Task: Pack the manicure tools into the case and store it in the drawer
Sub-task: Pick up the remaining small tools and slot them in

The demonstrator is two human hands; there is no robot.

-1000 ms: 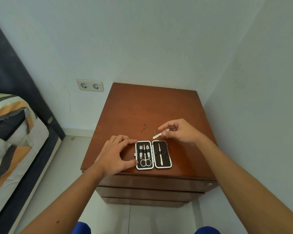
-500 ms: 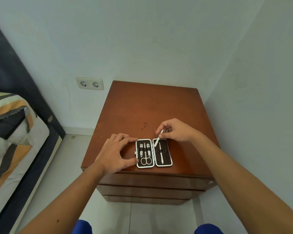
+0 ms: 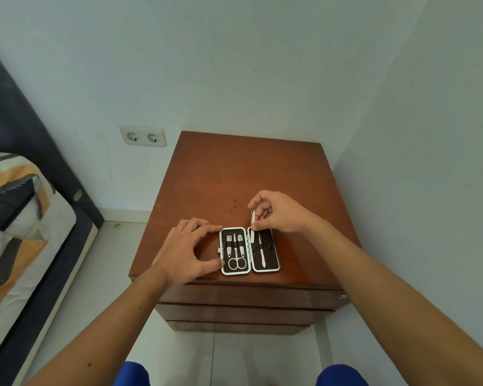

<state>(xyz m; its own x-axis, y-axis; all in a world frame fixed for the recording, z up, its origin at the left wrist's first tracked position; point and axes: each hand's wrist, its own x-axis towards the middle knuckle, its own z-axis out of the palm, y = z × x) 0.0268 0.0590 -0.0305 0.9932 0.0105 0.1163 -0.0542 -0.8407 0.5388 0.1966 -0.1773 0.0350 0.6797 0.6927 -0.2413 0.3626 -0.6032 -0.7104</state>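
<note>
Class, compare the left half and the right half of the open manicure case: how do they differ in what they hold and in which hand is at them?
The left half of the white-rimmed dark case holds three tools, scissors among them; the right half holds one slim tool. The left hand steadies the left half; the right hand pinches a thin white tool over the right half. Both lie flat, open.

Your case (image 3: 250,250) at the desk's front edge shows a dark brown lining inside a white rim, with silver tools strapped in. The desk (image 3: 248,168) is reddish-brown wood with a few dark specks. Your bedding (image 3: 14,207) is striped orange, cream and dark grey; the walls (image 3: 234,65) are pale blue-white.
</note>
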